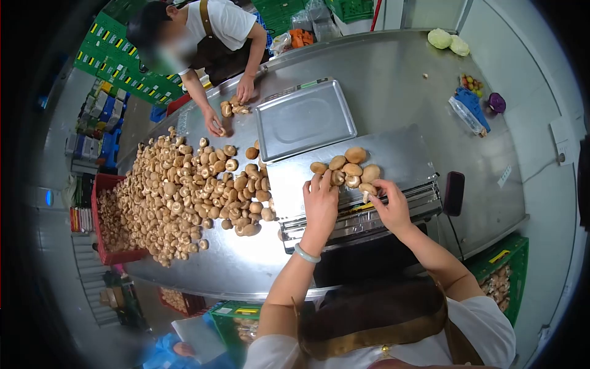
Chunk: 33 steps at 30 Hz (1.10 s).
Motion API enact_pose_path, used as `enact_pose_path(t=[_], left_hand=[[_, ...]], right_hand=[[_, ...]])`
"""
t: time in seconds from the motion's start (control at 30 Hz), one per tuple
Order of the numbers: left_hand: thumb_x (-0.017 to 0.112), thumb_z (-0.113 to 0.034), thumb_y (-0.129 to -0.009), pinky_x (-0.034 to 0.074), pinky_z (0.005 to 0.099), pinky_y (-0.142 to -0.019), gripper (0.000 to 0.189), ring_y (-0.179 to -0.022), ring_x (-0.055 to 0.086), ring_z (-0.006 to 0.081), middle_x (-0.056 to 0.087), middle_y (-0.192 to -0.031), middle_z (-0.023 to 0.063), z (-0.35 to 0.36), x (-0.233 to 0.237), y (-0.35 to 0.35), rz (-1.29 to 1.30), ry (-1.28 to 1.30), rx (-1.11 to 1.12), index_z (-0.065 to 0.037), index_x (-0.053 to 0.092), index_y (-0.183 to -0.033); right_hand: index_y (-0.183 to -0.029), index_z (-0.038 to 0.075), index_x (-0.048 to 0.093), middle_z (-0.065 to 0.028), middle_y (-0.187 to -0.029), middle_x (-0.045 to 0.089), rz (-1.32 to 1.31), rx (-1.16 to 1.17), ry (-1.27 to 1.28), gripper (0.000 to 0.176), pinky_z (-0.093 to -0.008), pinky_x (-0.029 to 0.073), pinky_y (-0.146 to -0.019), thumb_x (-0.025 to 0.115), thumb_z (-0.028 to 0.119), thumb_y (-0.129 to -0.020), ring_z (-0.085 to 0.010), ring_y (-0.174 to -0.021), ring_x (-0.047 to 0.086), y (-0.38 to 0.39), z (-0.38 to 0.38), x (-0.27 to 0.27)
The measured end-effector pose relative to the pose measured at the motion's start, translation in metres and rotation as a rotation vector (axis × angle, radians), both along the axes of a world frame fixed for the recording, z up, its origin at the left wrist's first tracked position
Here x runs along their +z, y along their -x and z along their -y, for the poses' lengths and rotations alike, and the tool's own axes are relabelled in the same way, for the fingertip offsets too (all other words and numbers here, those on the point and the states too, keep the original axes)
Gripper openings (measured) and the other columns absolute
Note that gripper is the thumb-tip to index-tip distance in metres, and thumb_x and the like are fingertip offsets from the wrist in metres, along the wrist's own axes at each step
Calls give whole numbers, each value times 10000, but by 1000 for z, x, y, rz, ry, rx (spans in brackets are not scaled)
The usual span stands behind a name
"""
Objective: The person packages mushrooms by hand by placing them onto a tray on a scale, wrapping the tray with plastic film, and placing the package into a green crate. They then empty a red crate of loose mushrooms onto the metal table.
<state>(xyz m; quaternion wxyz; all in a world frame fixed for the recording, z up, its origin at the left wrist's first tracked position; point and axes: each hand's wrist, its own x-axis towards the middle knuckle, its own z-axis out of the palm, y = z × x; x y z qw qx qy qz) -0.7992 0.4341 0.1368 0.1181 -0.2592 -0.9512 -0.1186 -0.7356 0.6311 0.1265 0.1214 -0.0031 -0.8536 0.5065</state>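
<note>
Atop the flat grey-steel deck of the wrapping machine [399, 157], right in front of the wearer, sits a small cluster of tan round-capped mushrooms [347, 165], and both bare hands are on it. The left hand [321, 202], with a pale green bangle [306, 253] at its wrist, lies flat. Its fingers [319, 181] are loosely spread and grip nothing, and the tips touch the cluster's near left edge. The right hand [391, 206] is pinched narrow around a single pale-stemmed mushroom [369, 189] at the cluster's near right corner, stem pointing down towards the machine's film-covered front lip [362, 215]. By the look of it, this is a portioning step: a handful being gathered and tidied into one tight group on the deck, and it seems nearly assembled. The next move calls for a light touch, seating the held mushroom against its neighbours without nudging the round caps into a roll towards that front lip. Well apart to the left, a broad heap of loose brown mushrooms [184, 190] covers the shiny steel table [393, 80], reaching a red plastic crate [123, 255]. Just behind the deck rests a rectangular steel scale tray [304, 120]. Across the table a co-worker in a white shirt [227, 21] leans in, hands down among a few more mushrooms [233, 109].
</note>
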Motion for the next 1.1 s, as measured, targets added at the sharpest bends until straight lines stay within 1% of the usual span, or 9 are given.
enact_pose_path(t=[0.17, 0.33, 0.43, 0.47, 0.53, 0.6, 0.7, 1.03, 1.1], left_hand=[[713, -58, -761, 421, 465, -997, 150, -1157, 534, 355, 592, -1256, 143, 13, 47, -16, 125, -306, 4, 15, 671, -885], [811, -173, -773, 529, 384, -841, 310, -932, 657, 270, 689, -1094, 128, 72, 59, -39, 979, -225, -511, -33, 690, -1022], [831, -197, -778, 532, 320, -775, 336, -810, 642, 178, 708, -967, 84, 72, 71, -36, 1246, -197, -102, -34, 691, -1035], [842, -183, -774, 518, 275, -717, 335, -721, 590, 109, 696, -832, 48, 79, 48, -31, 1016, -463, -183, -31, 693, -1033], [865, -233, -726, 533, 372, -833, 524, -953, 671, 262, 671, -1042, 114, 76, 48, -7, 864, -487, 161, -48, 637, -1160], [915, -321, -623, 494, 420, -972, 800, -1218, 555, 342, 540, -1340, 174, 72, 16, 22, 265, -566, 26, -57, 561, -1291], [931, -429, -515, 332, 516, -1130, 1167, -1412, 303, 432, 277, -1545, 252, 46, 9, 50, 329, -395, -140, -95, 374, -1485], [895, -281, -584, 366, 466, -1095, 893, -1252, 469, 353, 569, -1312, 108, 10, 0, 60, 413, -304, -231, -105, 497, -1364], [905, -296, -578, 364, 470, -1100, 917, -1265, 461, 360, 558, -1331, 111, 10, 1, 55, 417, -307, -237, -98, 494, -1373]], right_hand=[[-1120, 53, 565, -95, -1097, 642, -281, 128, -204, 371, -379, 517, -789, 744, 79, -797, -294, -973, 623, 18, 10, 5], [-1075, 86, 610, -53, -1250, 594, -501, 437, -692, 339, -381, 483, -927, 743, 170, -775, -255, -1159, 556, 45, 25, -2], [-1057, 76, 648, -54, -1273, 583, -336, 522, -632, 328, -417, 433, -1002, 739, 239, -787, -268, -1217, 512, 49, 33, 0], [-1059, 76, 652, -54, -1273, 581, -285, 546, -577, 336, -425, 429, -1008, 745, 248, -785, -272, -1220, 510, 47, 31, 7], [-1087, 72, 660, -80, -1282, 581, -328, 478, -552, 354, -440, 418, -1025, 750, 256, -799, -288, -1228, 510, 49, 19, 14], [-1119, 61, 657, -103, -1280, 583, -432, 341, -556, 364, -441, 413, -1030, 744, 232, -810, -296, -1225, 512, 61, 2, 16], [-1232, 64, 606, -134, -1277, 588, -152, 151, -228, 448, -435, 409, -1045, 733, 205, -826, -329, -1227, 509, 91, -19, 23], [-1311, 58, 560, -172, -1288, 598, 370, 103, 540, 439, -434, 386, -1074, 656, 242, -924, -347, -1260, 500, 124, -40, -29], [-1269, 44, 596, -165, -1304, 591, 198, 213, 17, 392, -441, 378, -1082, 621, 264, -946, -339, -1280, 484, 118, -40, -33]])
